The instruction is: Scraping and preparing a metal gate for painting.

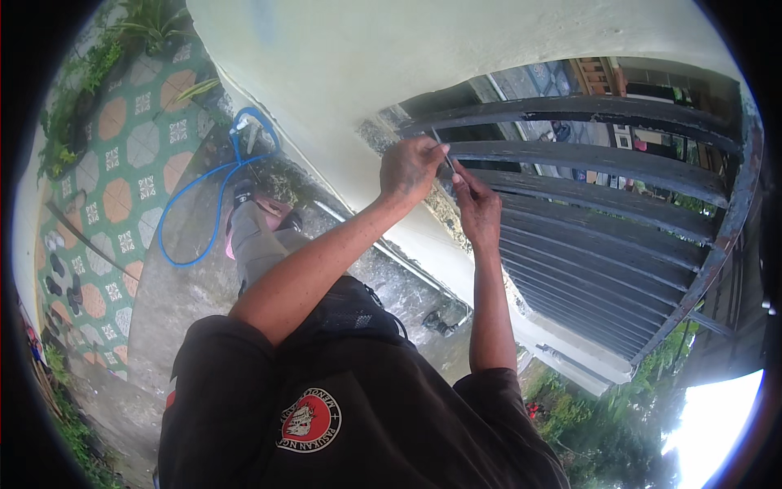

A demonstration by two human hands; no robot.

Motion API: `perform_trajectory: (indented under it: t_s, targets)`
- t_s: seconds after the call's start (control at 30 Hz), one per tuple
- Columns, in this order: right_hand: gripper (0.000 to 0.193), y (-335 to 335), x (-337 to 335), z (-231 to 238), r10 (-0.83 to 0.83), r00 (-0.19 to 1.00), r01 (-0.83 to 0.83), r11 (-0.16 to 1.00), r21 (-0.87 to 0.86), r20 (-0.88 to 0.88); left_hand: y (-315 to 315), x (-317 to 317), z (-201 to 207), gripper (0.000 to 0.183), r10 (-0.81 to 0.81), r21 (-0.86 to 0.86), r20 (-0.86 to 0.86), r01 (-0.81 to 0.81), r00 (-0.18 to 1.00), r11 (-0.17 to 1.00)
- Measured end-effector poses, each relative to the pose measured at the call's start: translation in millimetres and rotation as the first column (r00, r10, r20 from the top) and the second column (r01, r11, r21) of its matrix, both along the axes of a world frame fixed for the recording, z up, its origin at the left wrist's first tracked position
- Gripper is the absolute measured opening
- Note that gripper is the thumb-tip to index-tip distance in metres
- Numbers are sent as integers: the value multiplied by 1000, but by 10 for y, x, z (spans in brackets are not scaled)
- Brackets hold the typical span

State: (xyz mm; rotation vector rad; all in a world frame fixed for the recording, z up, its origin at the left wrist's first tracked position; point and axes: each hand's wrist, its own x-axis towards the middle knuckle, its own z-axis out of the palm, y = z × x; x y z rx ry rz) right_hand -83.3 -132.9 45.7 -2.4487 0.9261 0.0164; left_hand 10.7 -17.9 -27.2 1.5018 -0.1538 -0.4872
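My left hand [410, 173] is closed, its thumb and fingers pinching a thin dark strip [447, 158]. From the other side, the fingertips of my right hand [479, 210] grip the strip's lower end. The strip is slim and straight, but its exact kind is too small to make out. Both hands are up by the near end of a grey slatted railing [586, 153], beside its top slats. Flaked, worn plaster shows on the wall edge [450, 213] between and below my hands.
A pale wall [309, 73] rises ahead. On the concrete floor at left lies a looped blue hose [181, 196] near a white tap-like fitting [242, 122]. Patterned tiles [116, 200] and dark footwear [73, 293] are farther left. Greenery [603, 424] grows at lower right.
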Motion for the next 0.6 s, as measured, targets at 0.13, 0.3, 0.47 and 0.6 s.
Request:
perform_trajectory:
  t_s: [0.13,0.3,0.47,0.6]
  targets:
    - [35,-97,-3,-140,110,991,-110,994,-12,77,-57,-73,-70,31,102,-76,57,-98,993,992]
    - [37,-41,28,-139,87,996,-87,996,7,7,-9,-11,-239,33,-23,-9,-70,22,997,1000]
    - [37,-16,-138,-30,-39,968,0,987,158,246,-1,-73,246,34,54,-137,48,-47,997,989]
    - [42,82,-160,240,-89,946,18,974,224,312,26,-40,483,33,14,-110,191,7,982,994]
